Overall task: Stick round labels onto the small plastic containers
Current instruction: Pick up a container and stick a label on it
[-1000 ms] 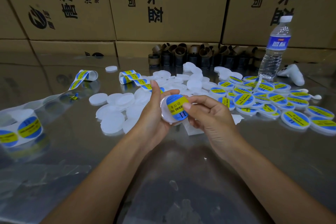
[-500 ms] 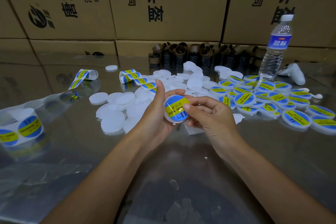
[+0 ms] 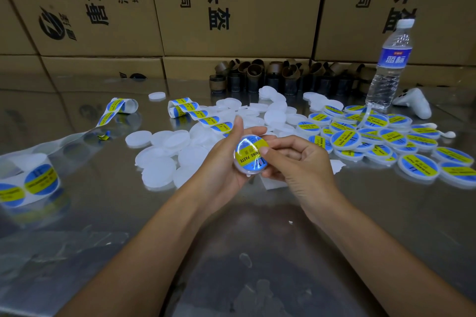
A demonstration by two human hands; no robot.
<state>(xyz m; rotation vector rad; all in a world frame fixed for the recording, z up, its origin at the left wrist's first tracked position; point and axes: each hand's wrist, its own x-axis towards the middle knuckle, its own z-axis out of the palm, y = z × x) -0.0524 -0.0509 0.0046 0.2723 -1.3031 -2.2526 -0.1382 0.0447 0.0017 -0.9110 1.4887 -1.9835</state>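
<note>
My left hand [image 3: 223,159] grips a small round white plastic container [image 3: 246,172] by its rim, above the middle of the table. A round blue and yellow label [image 3: 248,156] lies flat on its top face. My right hand [image 3: 298,162] has curled fingers, and its thumb presses on the label's right edge. Several unlabelled white containers [image 3: 159,159] lie in a heap to the left and behind my hands. Several labelled containers [image 3: 381,141] are piled at the right. A strip of labels [image 3: 195,113] on backing paper curls behind my left hand.
Another label roll [image 3: 28,183] sits at the left edge, its empty backing trailing across the shiny table [image 3: 231,252]. A water bottle [image 3: 389,64] and a white controller [image 3: 414,103] stand at the back right. Brown tube cores [image 3: 270,77] line the cardboard boxes [image 3: 231,8].
The label stood partly off the container a second ago; now it lies flat on the lid. The container has turned to face me and my right thumb has slid along its edge.
</note>
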